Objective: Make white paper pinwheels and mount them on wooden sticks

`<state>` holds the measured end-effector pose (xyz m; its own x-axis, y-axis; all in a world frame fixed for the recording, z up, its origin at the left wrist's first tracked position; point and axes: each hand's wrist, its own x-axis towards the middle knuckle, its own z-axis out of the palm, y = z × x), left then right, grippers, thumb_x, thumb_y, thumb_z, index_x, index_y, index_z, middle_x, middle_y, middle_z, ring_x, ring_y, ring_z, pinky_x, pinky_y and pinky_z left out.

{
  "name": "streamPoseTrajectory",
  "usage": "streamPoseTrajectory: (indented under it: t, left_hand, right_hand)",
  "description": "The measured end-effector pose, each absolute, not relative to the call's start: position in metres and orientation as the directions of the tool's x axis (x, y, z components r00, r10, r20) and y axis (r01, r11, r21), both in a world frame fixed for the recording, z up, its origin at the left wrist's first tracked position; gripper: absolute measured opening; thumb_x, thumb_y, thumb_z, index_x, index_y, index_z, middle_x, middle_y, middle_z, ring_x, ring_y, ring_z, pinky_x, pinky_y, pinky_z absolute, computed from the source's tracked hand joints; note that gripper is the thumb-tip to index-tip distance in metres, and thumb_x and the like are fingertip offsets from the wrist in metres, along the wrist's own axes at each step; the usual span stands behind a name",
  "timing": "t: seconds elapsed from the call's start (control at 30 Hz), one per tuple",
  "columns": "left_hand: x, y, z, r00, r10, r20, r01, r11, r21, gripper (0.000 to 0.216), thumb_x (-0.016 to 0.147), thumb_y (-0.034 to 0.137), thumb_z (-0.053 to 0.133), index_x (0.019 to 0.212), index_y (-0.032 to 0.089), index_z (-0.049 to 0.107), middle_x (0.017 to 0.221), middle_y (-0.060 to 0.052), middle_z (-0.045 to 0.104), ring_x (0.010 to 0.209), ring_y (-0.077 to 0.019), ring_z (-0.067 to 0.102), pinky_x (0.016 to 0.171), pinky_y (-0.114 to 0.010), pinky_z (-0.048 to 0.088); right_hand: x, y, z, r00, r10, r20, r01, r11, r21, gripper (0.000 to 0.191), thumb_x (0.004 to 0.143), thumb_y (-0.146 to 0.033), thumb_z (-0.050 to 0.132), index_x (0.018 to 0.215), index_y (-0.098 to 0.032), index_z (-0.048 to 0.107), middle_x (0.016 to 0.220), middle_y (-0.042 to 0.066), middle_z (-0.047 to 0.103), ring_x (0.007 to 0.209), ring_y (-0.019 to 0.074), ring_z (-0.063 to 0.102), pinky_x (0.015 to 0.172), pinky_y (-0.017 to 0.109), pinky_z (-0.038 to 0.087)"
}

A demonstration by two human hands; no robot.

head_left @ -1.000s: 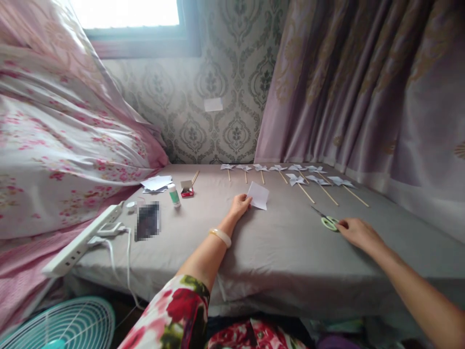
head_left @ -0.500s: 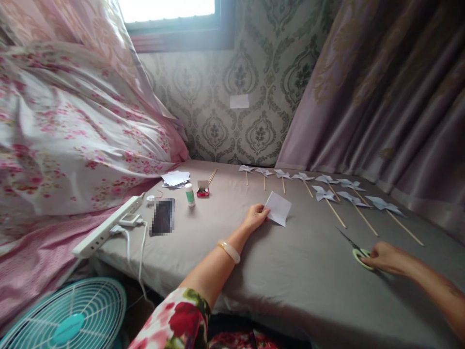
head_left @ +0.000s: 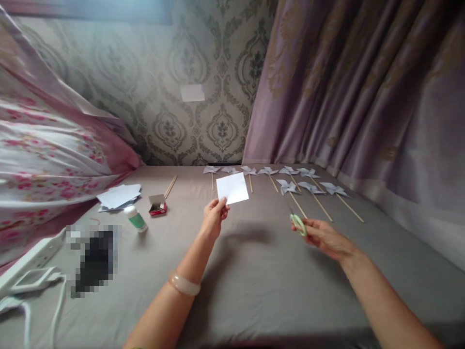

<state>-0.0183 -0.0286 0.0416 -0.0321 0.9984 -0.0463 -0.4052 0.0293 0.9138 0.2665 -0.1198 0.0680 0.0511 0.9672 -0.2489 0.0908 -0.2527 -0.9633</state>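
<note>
A white square sheet of paper (head_left: 234, 188) is pinched by its lower left corner in my left hand (head_left: 214, 215), held up above the grey cloth. My right hand (head_left: 321, 235) grips a pair of scissors (head_left: 299, 225) by their light green handles, a short way right of the paper. The blades point away from me and are hard to make out. Beyond both hands lie several paper pinwheels (head_left: 286, 188) on thin wooden sticks, in rows on the cloth.
At the left are a stack of paper sheets (head_left: 119, 196), a white bottle with a green label (head_left: 135, 219), a small open red box (head_left: 157, 207), loose sticks (head_left: 171, 186), a blurred-out dark object (head_left: 96, 261) and a power strip (head_left: 36, 254). Curtains (head_left: 301, 87) hang at the right.
My view has turned right and down. My left hand has lifted the paper, which now faces me flatter. My right hand has raised the scissors and brought them closer to the paper.
</note>
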Motion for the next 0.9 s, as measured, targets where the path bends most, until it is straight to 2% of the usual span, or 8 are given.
streamPoseTrajectory:
  t: [0.07, 0.13, 0.2, 0.33, 0.53, 0.73, 0.83, 0.9]
  left_hand:
    - [-0.010, -0.027, 0.048, -0.036, 0.998, -0.051, -0.435, 0.031, 0.900, 0.052, 0.049, 0.053, 0.082, 0.074, 0.016, 0.054, 0.056, 0.004, 0.055, 0.045, -0.0039, 0.043, 0.044, -0.017, 0.030]
    - [-0.003, -0.028, 0.049, -0.034, 0.998, -0.051, -0.449, 0.030, 0.893, 0.051, 0.051, 0.052, 0.081, 0.075, 0.016, 0.055, 0.056, 0.004, 0.055, 0.046, -0.0044, 0.044, 0.043, -0.017, 0.030]
    - [0.002, -0.028, 0.045, -0.021, 0.999, -0.046, -0.448, 0.031, 0.894, 0.048, 0.053, 0.050, 0.081, 0.075, 0.015, 0.057, 0.055, 0.004, 0.055, 0.045, -0.0044, 0.043, 0.042, -0.017, 0.028]
    - [-0.001, -0.028, 0.032, 0.036, 0.999, -0.031, -0.407, 0.043, 0.913, 0.043, 0.057, 0.048, 0.080, 0.070, 0.014, 0.058, 0.051, 0.004, 0.052, 0.040, -0.0031, 0.037, 0.041, -0.017, 0.023]
    - [-0.013, -0.022, 0.025, 0.127, 0.989, -0.081, -0.263, 0.112, 0.958, 0.039, 0.058, 0.046, 0.080, 0.067, 0.014, 0.060, 0.053, 0.005, 0.050, 0.042, -0.0033, 0.038, 0.042, -0.017, 0.024]
    - [0.000, -0.025, 0.027, 0.094, 0.992, -0.085, -0.390, 0.115, 0.914, 0.037, 0.061, 0.046, 0.079, 0.074, 0.015, 0.063, 0.054, 0.006, 0.048, 0.047, -0.0047, 0.039, 0.045, -0.017, 0.030]
    - [0.012, -0.029, 0.024, 0.087, 0.988, -0.125, -0.416, 0.150, 0.897, 0.042, 0.054, 0.040, 0.084, 0.082, 0.015, 0.066, 0.064, 0.004, 0.056, 0.051, -0.0051, 0.043, 0.047, -0.017, 0.033]
    - [0.019, -0.032, 0.021, 0.091, 0.983, -0.158, -0.397, 0.181, 0.900, 0.045, 0.050, 0.038, 0.087, 0.081, 0.014, 0.066, 0.068, 0.002, 0.060, 0.052, -0.0057, 0.045, 0.047, -0.018, 0.034]
  right_hand:
    - [0.241, -0.104, 0.074, 0.036, 0.986, -0.165, -0.128, -0.159, -0.979, 0.045, 0.049, -0.049, 0.083, 0.076, -0.017, 0.068, 0.070, 0.001, 0.064, 0.047, 0.0049, 0.039, 0.042, 0.019, 0.029]
    - [0.216, -0.087, 0.076, 0.041, 0.988, -0.152, -0.223, -0.139, -0.965, 0.050, 0.048, -0.058, 0.082, 0.064, -0.016, 0.061, 0.061, -0.002, 0.058, 0.040, 0.0019, 0.027, 0.038, 0.019, 0.021]
    - [0.193, -0.071, 0.075, 0.126, 0.981, -0.148, -0.207, -0.120, -0.971, 0.051, 0.048, -0.060, 0.081, 0.060, -0.015, 0.058, 0.056, -0.002, 0.056, 0.037, 0.0018, 0.026, 0.035, 0.019, 0.017]
    - [0.165, -0.050, 0.065, 0.283, 0.954, -0.103, -0.193, -0.048, -0.980, 0.044, 0.044, -0.045, 0.087, 0.058, -0.016, 0.057, 0.047, -0.005, 0.053, 0.037, 0.0040, 0.034, 0.035, 0.020, 0.021]
    - [0.156, -0.046, 0.045, 0.341, 0.934, -0.105, -0.238, -0.022, -0.971, 0.045, 0.039, -0.040, 0.087, 0.062, -0.019, 0.055, 0.046, -0.008, 0.051, 0.037, 0.0058, 0.035, 0.035, 0.021, 0.025]
    - [0.149, -0.044, 0.030, 0.435, 0.897, -0.072, -0.285, 0.061, -0.957, 0.045, 0.046, -0.043, 0.083, 0.070, -0.021, 0.053, 0.054, -0.007, 0.054, 0.041, 0.0067, 0.037, 0.037, 0.022, 0.028]
    - [0.144, -0.043, 0.025, 0.470, 0.881, -0.053, -0.286, 0.095, -0.953, 0.043, 0.049, -0.044, 0.082, 0.071, -0.021, 0.053, 0.057, -0.006, 0.056, 0.045, 0.0087, 0.043, 0.040, 0.023, 0.032]
    - [0.142, -0.043, 0.022, 0.483, 0.874, -0.047, -0.283, 0.105, -0.953, 0.043, 0.051, -0.044, 0.082, 0.072, -0.021, 0.053, 0.060, -0.005, 0.058, 0.050, 0.0107, 0.049, 0.044, 0.023, 0.036]
